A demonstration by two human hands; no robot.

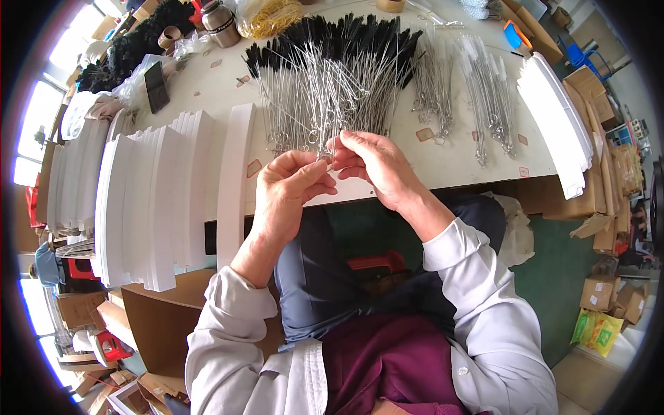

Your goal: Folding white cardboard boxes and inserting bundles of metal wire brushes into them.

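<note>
A heap of thin wire-handled brushes with black bristles fans out at the middle of the table, bristles at the far side and looped wire ends toward me. At its near edge, my left hand pinches a looped metal wire end between thumb and fingertips. Close beside it, my right hand has its thumb and fingers drawn together around the wires at the same spot. Fingers partly cover the small metal pieces, so I cannot tell how many wires are held.
White long boxes stand packed at the left, with one single white box beside them. Bundles of pale-bristled wire brushes lie right of the heap. More white strips are stacked at the right edge. A phone lies at the far left.
</note>
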